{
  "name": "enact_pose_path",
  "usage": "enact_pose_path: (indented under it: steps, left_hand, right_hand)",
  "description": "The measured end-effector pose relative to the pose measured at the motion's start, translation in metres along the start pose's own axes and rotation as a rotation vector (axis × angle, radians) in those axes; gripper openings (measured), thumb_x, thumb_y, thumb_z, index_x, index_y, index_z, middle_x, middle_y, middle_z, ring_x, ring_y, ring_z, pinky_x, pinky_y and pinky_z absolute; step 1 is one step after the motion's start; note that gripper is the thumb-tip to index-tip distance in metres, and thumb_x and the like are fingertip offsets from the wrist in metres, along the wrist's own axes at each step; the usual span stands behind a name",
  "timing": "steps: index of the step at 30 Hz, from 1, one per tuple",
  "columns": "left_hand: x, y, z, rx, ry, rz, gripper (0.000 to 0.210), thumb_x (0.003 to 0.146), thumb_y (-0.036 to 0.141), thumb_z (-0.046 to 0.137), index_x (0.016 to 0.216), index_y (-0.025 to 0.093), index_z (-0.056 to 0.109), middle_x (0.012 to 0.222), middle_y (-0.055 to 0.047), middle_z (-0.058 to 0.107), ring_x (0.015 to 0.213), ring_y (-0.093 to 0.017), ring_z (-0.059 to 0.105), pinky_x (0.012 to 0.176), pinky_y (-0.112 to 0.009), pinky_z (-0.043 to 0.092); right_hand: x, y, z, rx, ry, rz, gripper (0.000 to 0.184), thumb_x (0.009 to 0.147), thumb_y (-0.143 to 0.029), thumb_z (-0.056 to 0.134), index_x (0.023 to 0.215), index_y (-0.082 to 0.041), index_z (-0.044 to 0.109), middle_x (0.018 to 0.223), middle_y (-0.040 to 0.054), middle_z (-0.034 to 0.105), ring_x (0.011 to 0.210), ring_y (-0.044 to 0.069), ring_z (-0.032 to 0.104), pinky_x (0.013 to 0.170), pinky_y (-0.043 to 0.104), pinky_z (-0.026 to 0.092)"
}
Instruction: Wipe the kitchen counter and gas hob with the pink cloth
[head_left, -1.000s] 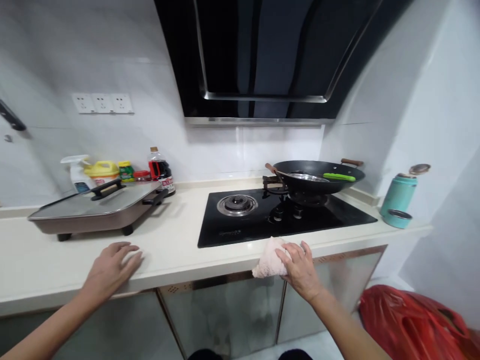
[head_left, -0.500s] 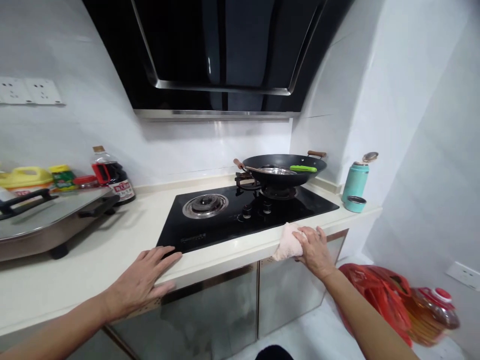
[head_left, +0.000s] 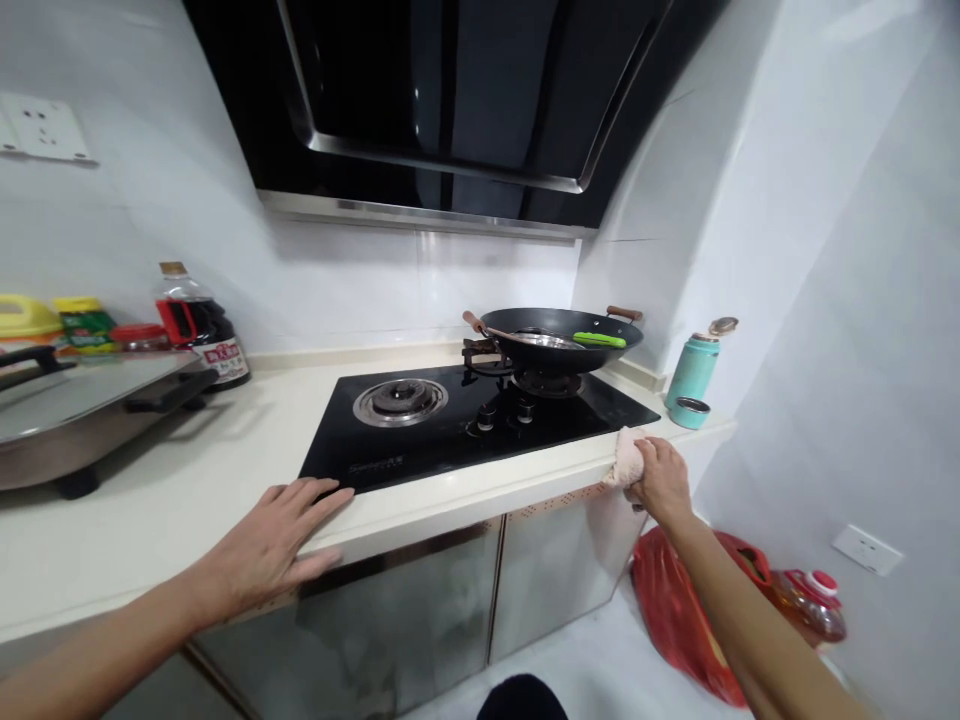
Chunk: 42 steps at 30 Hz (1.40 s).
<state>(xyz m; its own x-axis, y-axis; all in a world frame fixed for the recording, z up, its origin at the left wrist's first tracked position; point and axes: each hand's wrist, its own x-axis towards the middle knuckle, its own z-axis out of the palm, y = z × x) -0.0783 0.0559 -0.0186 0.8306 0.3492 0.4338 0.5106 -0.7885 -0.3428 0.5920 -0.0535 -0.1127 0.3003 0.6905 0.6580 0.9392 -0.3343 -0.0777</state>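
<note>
My right hand (head_left: 660, 480) grips a pale pink cloth (head_left: 627, 458), pressed over the front edge of the white countertop (head_left: 480, 478) near its right end. At the front left corner of the black gas stove (head_left: 420, 445), my left hand (head_left: 277, 545) rests on the counter edge with fingers stretched out and holding nothing. A black wok (head_left: 540, 350) with wooden handles sits on the right burner. In it lie a metal dish or lid and a utensil with a green handle (head_left: 598, 340). The left burner (head_left: 401, 402) has nothing on it.
Right of the stove stand a turquoise flask (head_left: 691, 368) and its cup (head_left: 688, 412). Left are an electric pan (head_left: 90, 420), a soy sauce bottle (head_left: 210, 335) and several containers. A range hood (head_left: 435, 100) hangs overhead. A red bag (head_left: 675, 610) and oil jug (head_left: 814, 600) stand on the floor.
My right hand has slid the cloth rightward along the counter's front edge. My left hand stays at the stove's corner. The whole view has shifted and tilted slightly.
</note>
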Motion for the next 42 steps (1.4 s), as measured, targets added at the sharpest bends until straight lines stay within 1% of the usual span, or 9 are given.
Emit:
enact_pose_path:
  steps: [2, 6, 13, 21, 25, 29, 37, 39, 42]
  left_hand:
    - [0.003, 0.002, -0.001, -0.014, -0.025, -0.014, 0.063, 0.098, 0.059, 0.06, 0.151, 0.025, 0.058, 0.14, -0.014, 0.065, 0.121, -0.031, 0.06, 0.098, -0.041, 0.044]
    - [0.01, 0.008, -0.007, -0.041, -0.098, -0.08, 0.067, 0.1, 0.064, 0.051, 0.152, 0.022, 0.057, 0.141, -0.015, 0.063, 0.124, -0.032, 0.059, 0.1, -0.042, 0.042]
    - [0.011, 0.02, -0.015, 0.039, -0.122, -0.147, 0.07, 0.097, 0.061, 0.054, 0.151, 0.015, 0.056, 0.144, -0.021, 0.06, 0.128, -0.036, 0.056, 0.102, -0.046, 0.041]
    - [0.004, 0.017, -0.011, 0.049, -0.065, -0.098, 0.065, 0.098, 0.057, 0.056, 0.151, 0.019, 0.055, 0.139, -0.017, 0.063, 0.123, -0.032, 0.059, 0.099, -0.044, 0.043]
    - [-0.002, 0.017, -0.012, 0.01, -0.013, -0.12, 0.065, 0.096, 0.047, 0.057, 0.153, 0.017, 0.051, 0.139, -0.018, 0.062, 0.122, -0.032, 0.058, 0.102, -0.046, 0.043]
    - [-0.004, 0.017, -0.013, -0.031, 0.052, -0.179, 0.056, 0.101, 0.048, 0.051, 0.148, 0.019, 0.056, 0.138, -0.016, 0.062, 0.121, -0.031, 0.057, 0.102, -0.045, 0.044]
    - [0.002, 0.024, -0.015, -0.049, 0.043, -0.262, 0.048, 0.103, 0.05, 0.051, 0.137, 0.018, 0.064, 0.126, -0.015, 0.066, 0.111, -0.03, 0.06, 0.097, -0.045, 0.045]
    - [0.002, 0.025, -0.013, -0.045, 0.058, -0.262, 0.047, 0.103, 0.049, 0.053, 0.136, 0.018, 0.065, 0.125, -0.015, 0.065, 0.111, -0.03, 0.06, 0.097, -0.044, 0.044]
    - [0.002, 0.026, -0.012, -0.034, 0.07, -0.271, 0.046, 0.103, 0.049, 0.054, 0.134, 0.017, 0.065, 0.125, -0.014, 0.065, 0.111, -0.03, 0.06, 0.095, -0.043, 0.044]
  right_hand:
    - [-0.003, -0.024, -0.01, -0.042, -0.038, 0.025, 0.065, 0.07, -0.019, 0.067, 0.134, -0.017, 0.056, 0.145, 0.019, 0.053, 0.135, 0.036, 0.045, 0.117, 0.053, 0.029]
    - [-0.017, -0.095, -0.035, -0.021, -0.102, -0.079, 0.069, 0.068, -0.018, 0.073, 0.134, -0.02, 0.056, 0.146, 0.0168, 0.055, 0.136, 0.035, 0.043, 0.12, 0.054, 0.022]
    - [-0.051, -0.249, -0.079, 0.061, -0.195, -0.213, 0.067, 0.07, -0.022, 0.082, 0.133, -0.018, 0.06, 0.141, 0.0175, 0.058, 0.129, 0.036, 0.048, 0.119, 0.056, 0.026]
    - [-0.075, -0.396, -0.1, 0.245, -0.272, -0.45, 0.071, 0.072, -0.037, 0.089, 0.134, -0.018, 0.06, 0.139, 0.0177, 0.059, 0.126, 0.035, 0.052, 0.115, 0.057, 0.035]
    - [-0.081, -0.436, -0.107, 0.334, -0.252, -0.636, 0.072, 0.076, -0.042, 0.086, 0.136, -0.016, 0.058, 0.143, 0.0192, 0.057, 0.126, 0.034, 0.053, 0.113, 0.054, 0.038]
    - [-0.076, -0.398, -0.094, 0.392, -0.2, -0.748, 0.085, 0.072, -0.037, 0.088, 0.146, -0.018, 0.051, 0.153, 0.0187, 0.052, 0.133, 0.035, 0.05, 0.114, 0.051, 0.037]
    - [-0.049, -0.206, -0.058, 0.304, -0.102, -0.356, 0.077, 0.067, -0.012, 0.071, 0.141, -0.022, 0.054, 0.153, 0.0162, 0.053, 0.143, 0.034, 0.046, 0.123, 0.055, 0.026]
    - [-0.042, -0.17, -0.052, 0.35, -0.128, -0.319, 0.07, 0.068, -0.014, 0.064, 0.136, -0.024, 0.057, 0.149, 0.013, 0.057, 0.143, 0.031, 0.048, 0.124, 0.054, 0.027]
    - [-0.027, -0.14, -0.052, 0.536, -0.154, -0.187, 0.052, 0.072, -0.029, 0.061, 0.123, -0.02, 0.064, 0.137, 0.0145, 0.061, 0.132, 0.03, 0.056, 0.117, 0.047, 0.04]
